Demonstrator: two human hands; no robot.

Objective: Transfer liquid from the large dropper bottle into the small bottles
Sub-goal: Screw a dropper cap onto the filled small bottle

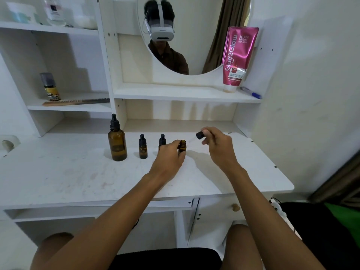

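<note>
The large amber dropper bottle (pixel 117 143) stands capped at the left of the white vanity top (pixel 68 172). To its right stand two small capped amber bottles, one (pixel 143 148) in the open and one (pixel 162 140) partly hidden behind my left hand (pixel 169 158). My left hand grips a third small bottle (pixel 182 146), which is uncapped and upright on the top. My right hand (pixel 218 147) holds that bottle's black dropper cap (pixel 199 135) just right of the open neck, its glass pipette angled down to the left.
A pink lotion tube (pixel 238 57) and a blue pen (pixel 251 92) sit on the shelf under the round mirror (pixel 194 36). A small spray can (pixel 49 86) and a comb (pixel 76 102) lie on the left shelf. A cupboard knob (pixel 235 207) is below the front edge.
</note>
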